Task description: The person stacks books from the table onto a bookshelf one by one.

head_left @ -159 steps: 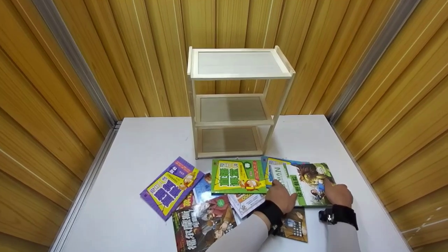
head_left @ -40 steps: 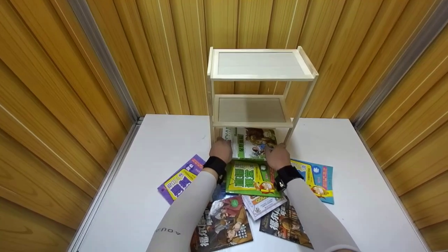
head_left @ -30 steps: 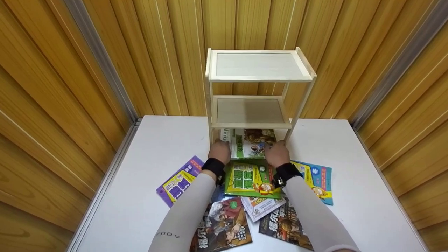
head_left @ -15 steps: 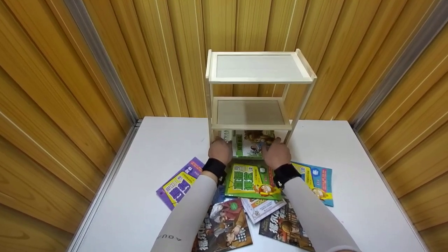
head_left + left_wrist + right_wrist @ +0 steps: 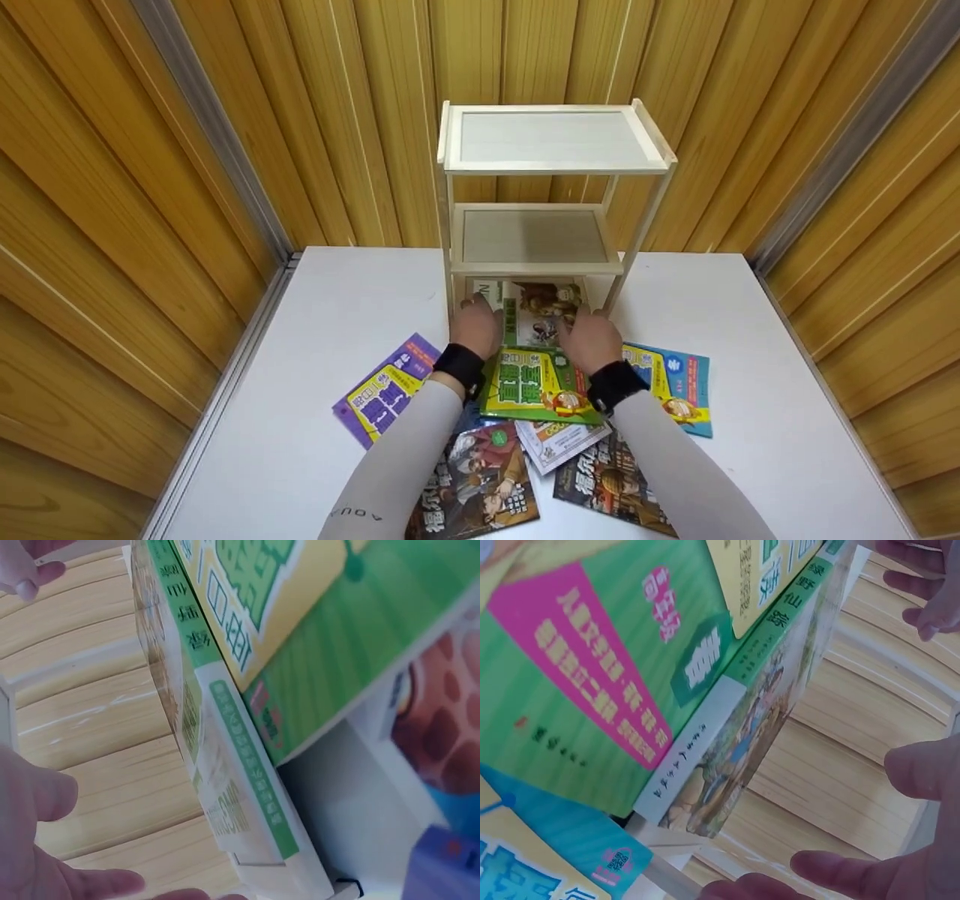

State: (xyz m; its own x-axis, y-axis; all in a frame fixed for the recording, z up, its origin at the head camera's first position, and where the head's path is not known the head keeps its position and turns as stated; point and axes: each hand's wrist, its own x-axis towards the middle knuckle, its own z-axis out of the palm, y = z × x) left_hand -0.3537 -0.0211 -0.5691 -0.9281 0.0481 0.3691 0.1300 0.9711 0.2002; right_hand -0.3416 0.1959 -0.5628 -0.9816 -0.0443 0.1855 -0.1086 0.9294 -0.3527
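Observation:
A white and green picture book [image 5: 551, 298] with a lion on its cover lies flat on the bottom shelf of the small wooden rack [image 5: 540, 268]. My left hand [image 5: 478, 328] is by the book's left front corner and my right hand [image 5: 592, 341] is by the right one. In both wrist views, thumb and fingers are parted and stand off the book's spine [image 5: 247, 757], holding nothing. Directly in front, a green and yellow book [image 5: 525, 382] lies on the pile, close against that spine.
Around the hands lie a purple book [image 5: 386, 390], a blue and yellow book [image 5: 679, 390], two dark comic-style books [image 5: 491, 480] and a white booklet [image 5: 559, 442]. The rack's middle shelf [image 5: 532, 236] hangs just above the hands. Wood-patterned walls [image 5: 360, 150] enclose the white table [image 5: 300, 330].
The lion book went from the right of the pile onto the bottom shelf, carried by both hands. In the last half second the fingers have let it go and it lies flat.

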